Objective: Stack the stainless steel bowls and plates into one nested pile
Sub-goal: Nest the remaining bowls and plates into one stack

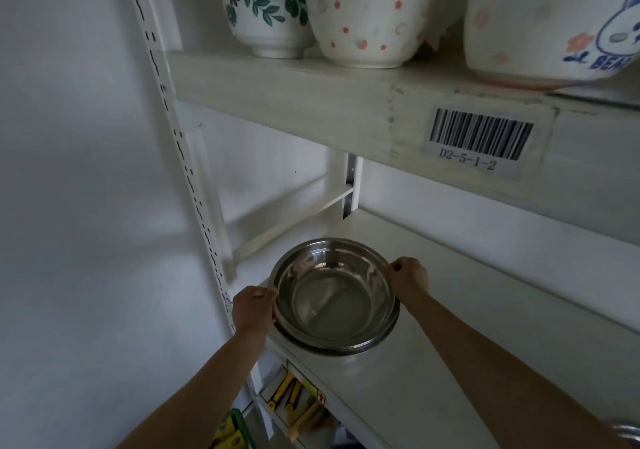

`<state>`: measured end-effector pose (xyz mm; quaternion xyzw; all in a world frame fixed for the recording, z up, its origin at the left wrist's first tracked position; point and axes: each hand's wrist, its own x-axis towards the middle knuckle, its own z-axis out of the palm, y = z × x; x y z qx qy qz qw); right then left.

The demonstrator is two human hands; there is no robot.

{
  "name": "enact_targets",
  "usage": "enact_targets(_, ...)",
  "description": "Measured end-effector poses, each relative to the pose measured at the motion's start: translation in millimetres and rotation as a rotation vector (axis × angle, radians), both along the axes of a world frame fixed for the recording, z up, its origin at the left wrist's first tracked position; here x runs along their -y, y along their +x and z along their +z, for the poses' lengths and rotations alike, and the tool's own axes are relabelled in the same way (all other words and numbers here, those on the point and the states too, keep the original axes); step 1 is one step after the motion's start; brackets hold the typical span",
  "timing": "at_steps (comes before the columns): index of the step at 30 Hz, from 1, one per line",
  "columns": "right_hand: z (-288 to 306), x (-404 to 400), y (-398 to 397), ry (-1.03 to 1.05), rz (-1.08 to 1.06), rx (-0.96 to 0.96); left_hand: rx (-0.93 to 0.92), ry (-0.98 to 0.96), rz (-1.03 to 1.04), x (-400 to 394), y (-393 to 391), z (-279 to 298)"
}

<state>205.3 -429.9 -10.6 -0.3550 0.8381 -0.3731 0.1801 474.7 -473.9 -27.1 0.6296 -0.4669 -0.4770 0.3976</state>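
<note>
A nested pile of stainless steel bowls (334, 298) sits at the left end of the white lower shelf (433, 362). At least two rims show, one inside the other. My left hand (254, 308) grips the pile's left rim. My right hand (408, 275) pinches the right rim of the top bowl. Another bit of shiny steel (628, 431) peeks in at the bottom right corner, mostly cut off.
The upper shelf (311, 102) carries ceramic bowls: a leaf-patterned one (265, 16), a dotted one (370, 19) and a large one with a cartoon (547, 23). A barcode label (479, 139) is on its front. A slotted white upright (180, 144) stands left. Yellow packaged items (294, 400) lie below.
</note>
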Motion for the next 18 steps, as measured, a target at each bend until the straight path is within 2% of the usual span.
enact_targets(11, -18, 12, 6, 0.15, 0.042, -0.338, 0.268, -0.08, -0.001, 14, 4, -7)
enact_targets(18, -22, 12, 5, 0.157, 0.039, -0.434, 0.306, -0.086, -0.017, 19, 7, -13)
